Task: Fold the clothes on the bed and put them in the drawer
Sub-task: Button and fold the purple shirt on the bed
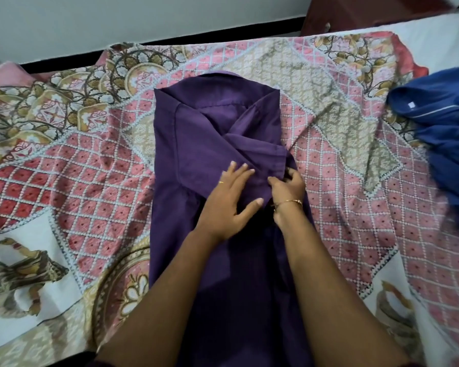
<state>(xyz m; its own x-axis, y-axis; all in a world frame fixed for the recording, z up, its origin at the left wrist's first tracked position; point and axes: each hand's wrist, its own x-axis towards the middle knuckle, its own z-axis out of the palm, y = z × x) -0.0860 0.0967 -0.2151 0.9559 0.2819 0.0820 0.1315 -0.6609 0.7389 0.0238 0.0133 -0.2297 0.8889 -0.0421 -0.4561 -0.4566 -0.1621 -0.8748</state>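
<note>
Folding stage: long purple cotton shirt (217,160) on the patterned bed quilt (90,160), sleeves crossed; left hand (229,202) pressing flat, right hand (288,185) pinching the cuff; next, presumably, fold hem upward.

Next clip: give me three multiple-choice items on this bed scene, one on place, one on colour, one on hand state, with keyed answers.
1. Where does the crumpled blue garment lie?
A. right edge of the patterned bedspread
B. under the purple shirt
C. on the floor

2. What colour is the long folded shirt being handled?
A. red
B. purple
C. white

3. How does the left hand lie?
A. clenched in a fist
B. lifted clear of the cloth
C. fingers spread flat on the shirt

Answers: A, it sits far right; B, dark purple cloth; C, straight fingers press down, while the right hand pinches a fold.
</note>
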